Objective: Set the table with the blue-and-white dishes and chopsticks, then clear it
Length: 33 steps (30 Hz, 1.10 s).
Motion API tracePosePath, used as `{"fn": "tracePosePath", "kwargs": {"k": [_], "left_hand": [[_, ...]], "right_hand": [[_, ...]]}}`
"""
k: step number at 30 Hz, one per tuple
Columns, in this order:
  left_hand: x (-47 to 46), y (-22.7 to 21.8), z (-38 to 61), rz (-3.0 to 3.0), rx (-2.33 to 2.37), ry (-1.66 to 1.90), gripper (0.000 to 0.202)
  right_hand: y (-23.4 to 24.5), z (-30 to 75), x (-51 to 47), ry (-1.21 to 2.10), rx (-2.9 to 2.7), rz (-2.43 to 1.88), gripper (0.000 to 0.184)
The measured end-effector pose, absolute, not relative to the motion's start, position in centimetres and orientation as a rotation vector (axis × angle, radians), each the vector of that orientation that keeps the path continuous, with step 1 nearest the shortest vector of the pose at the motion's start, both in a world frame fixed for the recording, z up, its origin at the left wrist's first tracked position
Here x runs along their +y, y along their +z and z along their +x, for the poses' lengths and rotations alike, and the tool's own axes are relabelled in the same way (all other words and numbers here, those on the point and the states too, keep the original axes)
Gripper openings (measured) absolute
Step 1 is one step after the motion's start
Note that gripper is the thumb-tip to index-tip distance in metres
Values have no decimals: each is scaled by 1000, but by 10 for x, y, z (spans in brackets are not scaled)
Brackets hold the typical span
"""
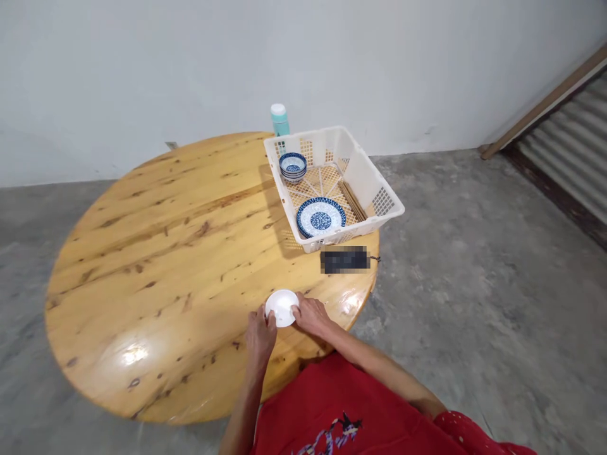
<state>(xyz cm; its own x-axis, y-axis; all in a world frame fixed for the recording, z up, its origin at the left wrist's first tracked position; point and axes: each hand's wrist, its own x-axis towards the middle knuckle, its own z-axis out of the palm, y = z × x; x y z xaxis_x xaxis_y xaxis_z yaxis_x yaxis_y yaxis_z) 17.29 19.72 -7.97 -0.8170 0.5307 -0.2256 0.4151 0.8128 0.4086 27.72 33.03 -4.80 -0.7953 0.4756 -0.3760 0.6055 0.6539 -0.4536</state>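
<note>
Both my hands hold a small white dish (281,307) at the near edge of the round wooden table (165,253). My left hand (260,333) grips its left rim and my right hand (309,314) grips its right rim, fingers curled. The dish shows its plain white side. Farther back on the right stands a white plastic basket (384,202); in it lie a blue-patterned plate (321,217), a stack of small blue-patterned bowls (293,166) and some chopsticks (353,201).
A teal bottle with a white cap (279,119) stands behind the basket. A dark, blurred flat object (344,260) lies on the table in front of the basket. Concrete floor surrounds the table; a white wall is behind it.
</note>
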Motion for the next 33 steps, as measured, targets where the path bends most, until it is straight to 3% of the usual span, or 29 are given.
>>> {"fn": "tracePosePath", "kwargs": {"k": [12, 18, 23, 33], "left_hand": [[198, -69, 171, 725, 2428, 580, 42], [197, -86, 161, 529, 2194, 841, 45], [195, -90, 159, 697, 2191, 876, 49], [230, -44, 206, 740, 2103, 944, 44]], "right_hand": [[-53, 285, 335, -907, 2471, 918, 53], [-61, 275, 335, -1124, 2450, 1002, 37], [-60, 280, 330, -1208, 2442, 1128, 32], [-35, 340, 350, -1558, 2460, 1344, 30]]}}
